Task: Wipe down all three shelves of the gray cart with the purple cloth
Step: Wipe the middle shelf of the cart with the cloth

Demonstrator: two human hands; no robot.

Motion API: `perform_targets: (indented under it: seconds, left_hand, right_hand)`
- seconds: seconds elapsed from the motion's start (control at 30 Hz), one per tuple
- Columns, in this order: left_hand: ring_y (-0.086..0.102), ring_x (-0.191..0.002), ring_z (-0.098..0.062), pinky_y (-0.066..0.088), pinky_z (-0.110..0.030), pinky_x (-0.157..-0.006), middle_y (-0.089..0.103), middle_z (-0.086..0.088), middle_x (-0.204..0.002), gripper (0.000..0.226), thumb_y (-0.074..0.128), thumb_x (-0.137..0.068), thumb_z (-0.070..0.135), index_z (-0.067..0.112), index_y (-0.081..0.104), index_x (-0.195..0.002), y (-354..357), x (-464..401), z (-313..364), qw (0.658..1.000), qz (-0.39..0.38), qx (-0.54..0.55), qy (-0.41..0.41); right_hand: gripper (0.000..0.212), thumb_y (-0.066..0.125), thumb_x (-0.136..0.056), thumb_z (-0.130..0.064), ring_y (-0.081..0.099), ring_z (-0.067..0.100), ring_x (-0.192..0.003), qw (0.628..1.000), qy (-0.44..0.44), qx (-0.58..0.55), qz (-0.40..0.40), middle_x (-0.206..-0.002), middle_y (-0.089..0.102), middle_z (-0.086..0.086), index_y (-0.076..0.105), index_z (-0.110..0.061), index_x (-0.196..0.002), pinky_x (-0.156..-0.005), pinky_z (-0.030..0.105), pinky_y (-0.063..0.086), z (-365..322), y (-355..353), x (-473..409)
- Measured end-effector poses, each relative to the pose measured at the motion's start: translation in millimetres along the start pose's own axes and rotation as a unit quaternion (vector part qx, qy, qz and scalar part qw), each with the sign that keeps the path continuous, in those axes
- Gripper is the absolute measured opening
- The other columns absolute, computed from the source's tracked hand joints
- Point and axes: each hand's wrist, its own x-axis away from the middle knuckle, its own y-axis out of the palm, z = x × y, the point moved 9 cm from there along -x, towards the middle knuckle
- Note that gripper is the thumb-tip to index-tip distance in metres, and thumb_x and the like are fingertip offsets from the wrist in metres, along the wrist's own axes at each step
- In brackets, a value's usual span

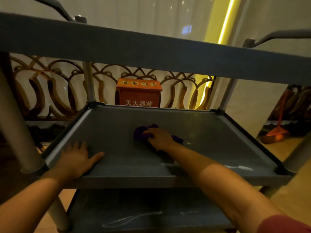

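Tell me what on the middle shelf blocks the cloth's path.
Nothing visible does. The right hand presses the purple cloth on the bare middle shelf; the left hand rests at its front-left rim.

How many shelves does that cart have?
3. Top shelf crosses the upper frame; middle shelf is under both hands, with the cloth on it; bottom shelf is partly hidden below.

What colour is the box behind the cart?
The box is orange-red with pale lettering, seen in the head view.
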Motion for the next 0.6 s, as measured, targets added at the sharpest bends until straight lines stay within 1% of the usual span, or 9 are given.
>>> perform_targets:
  seconds: [0.03, 0.1, 0.17, 0.23, 0.3, 0.4, 0.47, 0.5, 0.6]
  left_hand:
    - [0.031, -0.143, -0.035, 0.029, -0.049, -0.117, 0.033, -0.016, -0.158, 0.104, 0.021, -0.078, 0.086, 0.014, 0.034, -0.151, -4, 6, -2, 1.000, 0.023, -0.018, -0.003]
    - [0.028, -0.146, -0.035, 0.027, -0.047, -0.119, 0.031, -0.017, -0.159, 0.108, 0.012, -0.074, 0.086, 0.014, 0.036, -0.151, -6, 19, -9, 0.999, 0.027, -0.040, 0.003]
    - [0.014, -0.152, -0.034, 0.017, -0.047, -0.123, 0.021, -0.015, -0.164, 0.114, 0.008, -0.071, 0.090, 0.016, 0.029, -0.155, -8, 24, -17, 0.998, 0.023, -0.064, 0.014]
    - [0.003, -0.154, -0.033, 0.007, -0.051, -0.123, 0.013, -0.010, -0.167, 0.114, 0.006, -0.070, 0.092, 0.022, 0.022, -0.158, -9, 25, -26, 0.996, 0.025, -0.087, 0.016]
    - [-0.003, -0.154, -0.034, 0.004, -0.058, -0.120, 0.008, -0.007, -0.168, 0.106, 0.012, -0.073, 0.093, 0.030, 0.018, -0.158, -7, 22, -28, 0.995, 0.019, -0.095, 0.008]
    - [-0.003, -0.153, -0.038, 0.011, -0.067, -0.118, 0.008, -0.007, -0.168, 0.104, 0.023, -0.073, 0.094, 0.034, 0.016, -0.157, -1, 10, -29, 0.997, -0.023, -0.072, -0.017]
    - [0.001, -0.152, -0.040, 0.014, -0.070, -0.116, 0.010, -0.007, -0.167, 0.105, 0.022, -0.069, 0.096, 0.037, 0.015, -0.156, 2, 1, -25, 0.997, -0.046, -0.060, -0.021]
    - [0.004, -0.152, -0.039, 0.014, -0.070, -0.115, 0.010, -0.008, -0.167, 0.107, 0.020, -0.068, 0.097, 0.037, 0.014, -0.156, 6, -4, -23, 0.997, -0.053, -0.056, -0.017]
    - [0.001, -0.152, -0.040, 0.006, -0.069, -0.114, 0.002, -0.011, -0.167, 0.117, 0.012, -0.060, 0.102, 0.036, 0.003, -0.157, 18, -6, -15, 0.997, -0.055, -0.045, -0.013]
  right_hand:
    - [0.035, 0.055, -0.099, -0.020, 0.061, 0.021, -0.118, 1.000, -0.001, 0.009, 0.029, -0.140, 0.060, 0.001, 0.061, -0.031, -0.132, -0.102, 0.033, 0.044, 4, -14, 5]
    - [0.030, 0.056, -0.100, -0.018, 0.060, 0.023, -0.120, 0.992, 0.023, 0.011, 0.127, -0.133, 0.063, 0.004, 0.064, -0.026, -0.127, -0.105, 0.036, 0.042, 25, -52, 20]
    - [0.028, 0.054, -0.101, -0.017, 0.061, 0.027, -0.119, 0.965, 0.082, -0.003, 0.248, -0.130, 0.063, 0.010, 0.062, -0.017, -0.129, -0.105, 0.038, 0.043, 64, -98, 42]
    - [0.031, 0.053, -0.100, -0.011, 0.059, 0.035, -0.119, 0.934, 0.156, -0.005, 0.322, -0.128, 0.063, 0.017, 0.060, -0.008, -0.130, -0.106, 0.046, 0.045, 112, -130, 59]
    - [0.032, 0.052, -0.097, -0.008, 0.058, 0.042, -0.117, 0.916, 0.255, 0.008, 0.309, -0.126, 0.063, 0.020, 0.059, -0.006, -0.128, -0.103, 0.052, 0.045, 160, -141, 67]
    - [0.029, 0.047, -0.100, -0.017, 0.057, 0.045, -0.113, 0.896, 0.366, -0.024, 0.248, -0.119, 0.063, 0.023, 0.058, -0.007, -0.125, -0.103, 0.061, 0.042, 198, -121, 60]
    - [0.033, 0.044, -0.101, -0.027, 0.053, 0.045, -0.118, 0.889, 0.399, -0.021, 0.224, -0.120, 0.061, 0.023, 0.059, -0.009, -0.124, -0.107, 0.064, 0.034, 198, -106, 47]
    - [0.033, 0.045, -0.101, -0.029, 0.053, 0.044, -0.118, 0.888, 0.406, -0.011, 0.215, -0.119, 0.062, 0.023, 0.059, -0.007, -0.123, -0.108, 0.063, 0.033, 194, -99, 36]
    - [0.027, 0.047, -0.102, -0.023, 0.058, 0.041, -0.110, 0.898, 0.392, 0.022, 0.197, -0.112, 0.063, 0.020, 0.060, -0.005, -0.118, -0.105, 0.060, 0.041, 175, -96, 6]
